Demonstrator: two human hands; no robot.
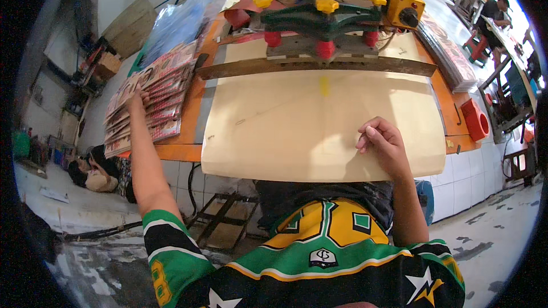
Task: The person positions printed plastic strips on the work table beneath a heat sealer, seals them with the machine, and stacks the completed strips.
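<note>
My left hand rests on an uneven stack of flat printed packets, red and white, at the table's left edge. Its fingers are closed at the edge of a packet near the top, and their tips are partly hidden. Over a wide cream sheet, my right hand is held with curled fingers, the thumb against them, and nothing visible in it. Behind the sheet stands a press-like machine with yellow knobs, red feet and a long metal bar across the sheet's far side.
A yellow control box with a black dial sits at the machine's right. More printed packets lie along the table's right side, near a red tape-dispenser-shaped object. Clear plastic lies behind the left stack. Other people sit at far right and lower left.
</note>
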